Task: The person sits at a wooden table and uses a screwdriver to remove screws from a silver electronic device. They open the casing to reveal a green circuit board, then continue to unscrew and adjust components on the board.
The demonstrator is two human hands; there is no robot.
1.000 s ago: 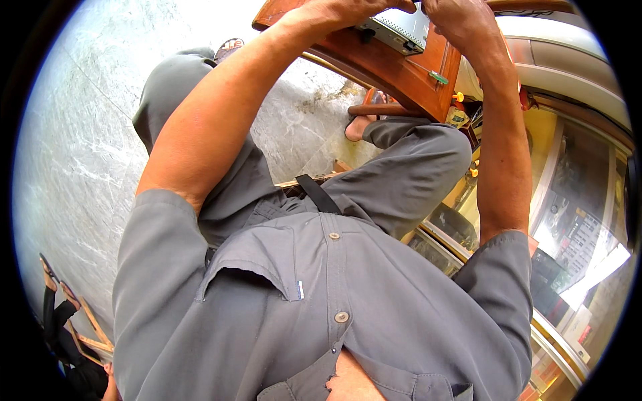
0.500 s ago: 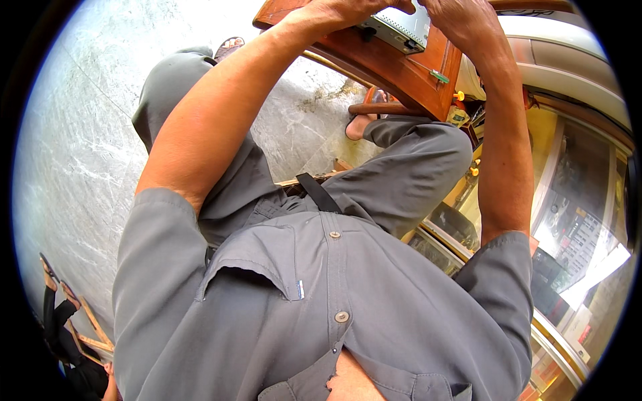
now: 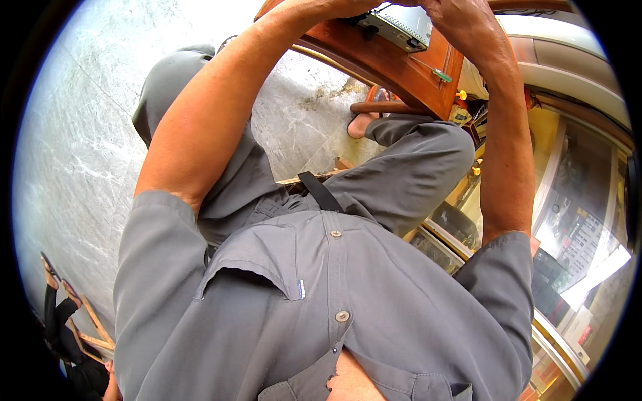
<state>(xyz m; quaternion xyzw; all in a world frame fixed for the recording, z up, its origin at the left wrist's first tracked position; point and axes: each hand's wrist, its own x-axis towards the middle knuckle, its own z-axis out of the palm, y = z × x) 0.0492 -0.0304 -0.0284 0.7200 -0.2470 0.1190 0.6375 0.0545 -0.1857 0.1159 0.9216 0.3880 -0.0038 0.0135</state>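
While working at the top edge, keep left hand (image 3: 344, 5) and right hand (image 3: 461, 21) steady.
Cannot tell either grip, clenched or loose, with fingertips cut off by the frame; brace the silvery metal box (image 3: 408, 25), upper right of centre, against sliding on the wooden table (image 3: 394, 67), and mind the green-handled tool (image 3: 441, 75) lying just below the box's corner.

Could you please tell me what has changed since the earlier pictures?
The left hand has moved toward the upper edge, uncovering more of the metal box; any grip change is out of view. The right hand, box and green-handled tool stayed nearly in place.
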